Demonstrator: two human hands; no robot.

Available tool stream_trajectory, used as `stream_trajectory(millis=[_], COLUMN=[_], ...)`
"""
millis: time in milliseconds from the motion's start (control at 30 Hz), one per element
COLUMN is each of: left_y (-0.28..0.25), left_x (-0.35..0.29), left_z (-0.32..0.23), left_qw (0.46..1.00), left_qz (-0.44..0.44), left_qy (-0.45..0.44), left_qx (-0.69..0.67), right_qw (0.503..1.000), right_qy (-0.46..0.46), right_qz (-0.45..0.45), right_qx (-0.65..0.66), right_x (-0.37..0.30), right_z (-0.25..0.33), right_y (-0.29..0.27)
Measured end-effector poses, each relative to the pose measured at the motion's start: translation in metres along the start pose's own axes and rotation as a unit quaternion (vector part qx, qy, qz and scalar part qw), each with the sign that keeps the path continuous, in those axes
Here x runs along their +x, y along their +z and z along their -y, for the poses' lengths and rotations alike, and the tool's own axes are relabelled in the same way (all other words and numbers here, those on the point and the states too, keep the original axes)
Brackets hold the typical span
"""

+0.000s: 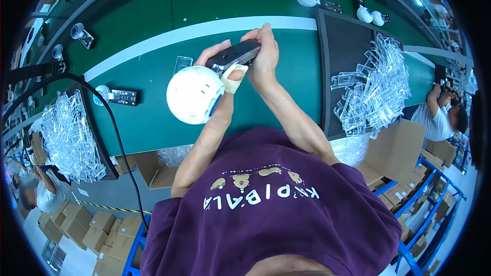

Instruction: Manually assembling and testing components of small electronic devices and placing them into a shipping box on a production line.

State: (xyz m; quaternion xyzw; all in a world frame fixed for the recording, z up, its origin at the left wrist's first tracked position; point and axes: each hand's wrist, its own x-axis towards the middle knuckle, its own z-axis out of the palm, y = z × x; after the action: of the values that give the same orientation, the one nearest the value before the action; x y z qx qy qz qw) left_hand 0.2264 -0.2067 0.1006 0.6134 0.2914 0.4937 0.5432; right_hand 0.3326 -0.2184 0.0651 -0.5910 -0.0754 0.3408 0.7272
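Note:
Above the green bench mat [286, 102] I hold a device made of a round white ball head [193, 95] with a blue ring and a black rectangular body [234, 55]. My left hand [232, 81] is closed round the body, fingers along its far side; a pale yellow wrap covers part of the thumb. Pressed against the body's right end is my right hand [265, 60], closed on it too, its fingertips reaching over the far edge. A clear plastic piece [182, 64] lies on the mat just behind the ball.
A black tray [337, 36] on the right holds a heap of clear plastic pieces [376, 87]; another heap [71, 135] sits at left. Similar white-and-black devices [120, 96] lie around the bench. A black cable [120, 143] arches down the left side. Other people work at both sides.

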Motion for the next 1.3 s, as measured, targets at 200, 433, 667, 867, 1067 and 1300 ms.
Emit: stream_trajectory(millis=[200, 433, 667, 867, 1067, 1300], left_y=[-0.026, -0.157, -0.113, 0.055, 0.168, 0.149], left_x=[0.047, 0.202, 0.206, 0.182, 0.153, 0.14], left_z=[0.029, 0.157, 0.178, 0.14, 0.178, 0.098], left_qw=[0.995, 0.96, 0.814, 0.891, 0.897, 0.968], left_qz=[-0.039, -0.115, -0.149, 0.249, 0.192, 0.145], left_qy=[-0.084, -0.251, 0.092, -0.348, -0.388, 0.008], left_qx=[-0.042, 0.048, 0.554, 0.149, 0.087, 0.204], right_qw=[0.997, 0.601, 0.486, 0.835, 0.908, 0.944], right_qy=[0.025, -0.474, -0.478, -0.163, 0.087, 0.076], right_qz=[0.07, 0.425, 0.539, 0.298, 0.118, 0.12], right_qx=[-0.022, -0.484, -0.496, -0.432, -0.392, -0.299], right_x=[0.021, 0.018, 0.04, 0.014, 0.002, 0.01], right_z=[-0.02, -0.071, -0.093, -0.025, 0.062, 0.076], right_y=[0.018, 0.049, 0.044, -0.026, -0.135, -0.184])
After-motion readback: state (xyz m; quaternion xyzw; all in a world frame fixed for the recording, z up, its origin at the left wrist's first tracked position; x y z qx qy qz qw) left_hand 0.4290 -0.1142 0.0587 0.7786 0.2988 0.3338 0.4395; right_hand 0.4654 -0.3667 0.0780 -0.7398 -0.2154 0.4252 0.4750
